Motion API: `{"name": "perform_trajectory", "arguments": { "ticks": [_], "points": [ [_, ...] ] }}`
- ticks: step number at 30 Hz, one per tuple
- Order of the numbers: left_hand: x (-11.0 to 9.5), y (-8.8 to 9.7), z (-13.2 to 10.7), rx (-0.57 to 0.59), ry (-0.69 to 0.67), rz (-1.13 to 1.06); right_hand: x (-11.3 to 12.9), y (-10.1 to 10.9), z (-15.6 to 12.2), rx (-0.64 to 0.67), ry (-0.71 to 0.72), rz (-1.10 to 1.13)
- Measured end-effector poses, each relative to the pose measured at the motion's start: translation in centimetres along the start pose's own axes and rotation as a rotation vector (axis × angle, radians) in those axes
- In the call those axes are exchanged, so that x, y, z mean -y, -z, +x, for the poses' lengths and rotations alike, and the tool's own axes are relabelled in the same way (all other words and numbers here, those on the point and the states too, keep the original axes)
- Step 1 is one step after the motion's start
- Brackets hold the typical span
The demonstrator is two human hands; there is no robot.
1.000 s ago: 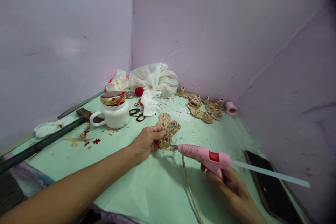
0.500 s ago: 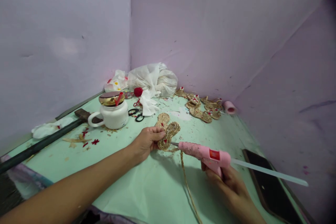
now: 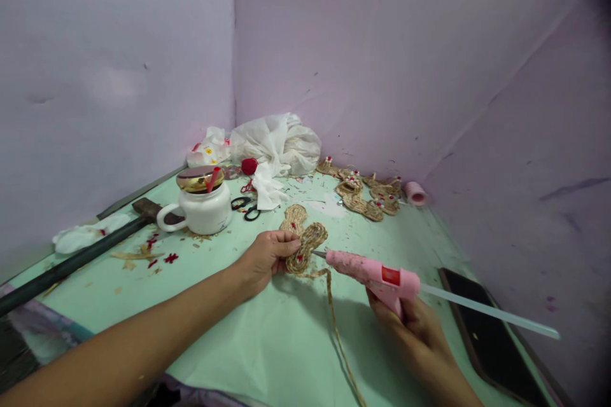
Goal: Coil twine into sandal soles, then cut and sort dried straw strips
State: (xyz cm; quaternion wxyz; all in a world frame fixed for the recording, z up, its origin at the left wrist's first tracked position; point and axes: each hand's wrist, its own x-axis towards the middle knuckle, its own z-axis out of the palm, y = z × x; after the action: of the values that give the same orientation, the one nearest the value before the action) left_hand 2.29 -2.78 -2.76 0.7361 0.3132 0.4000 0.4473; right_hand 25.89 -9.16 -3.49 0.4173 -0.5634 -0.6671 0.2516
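**Tan, sole-shaped coil of plaited fibre (image 3: 315, 238) beside the nozzle of a pink plastic glue gun (image 3: 365, 270)**

From where I stand, the white plastic packet with red and yellow printing (image 3: 210, 147), against the far wall, is too distant to read. The coil lies in the person's left hand (image 3: 267, 261), pinched between thumb and fingers above a pale green sheet covering the table (image 3: 238, 343). Its outline is waisted, with two rounded lobes; the rows run concentrically, ridged and coarse, and a small red mark sits on the lower lobe. A similar tan coil (image 3: 293, 215) shows just behind; whether it too is gripped cannot be told. From the lower end trails a thin, twisted tan cord (image 3: 333, 311), bending down toward the near edge.

The right hand (image 3: 413, 334) is wrapped around the gun's handle. The metal nozzle points at the coil's edge, contact uncertain; a smooth, translucent rod (image 3: 491, 311) projects from the rear. Beyond, small tan sandals with red and white beads (image 3: 358, 200) lie grouped.
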Motion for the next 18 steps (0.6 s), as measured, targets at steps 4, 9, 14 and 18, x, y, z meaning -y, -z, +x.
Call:
{"name": "perform_trajectory", "arguments": {
  "ticks": [4,9,14,18],
  "points": [
    [0.01,0.02,0.01,-0.002,-0.003,-0.001,0.25,0.03,0.05,0.037,-0.005,0.023],
    [0.14,0.1,0.11,-0.008,-0.012,-0.008,0.8,0.07,0.1,0.096,-0.002,0.039],
    [0.21,0.13,0.13,-0.004,-0.011,-0.009,0.43,0.19,-0.11,0.082,-0.002,0.003],
    [0.08,0.1,0.12,-0.008,-0.014,-0.009,0.23,0.25,-0.18,0.081,0.02,-0.022]
  ]
}}
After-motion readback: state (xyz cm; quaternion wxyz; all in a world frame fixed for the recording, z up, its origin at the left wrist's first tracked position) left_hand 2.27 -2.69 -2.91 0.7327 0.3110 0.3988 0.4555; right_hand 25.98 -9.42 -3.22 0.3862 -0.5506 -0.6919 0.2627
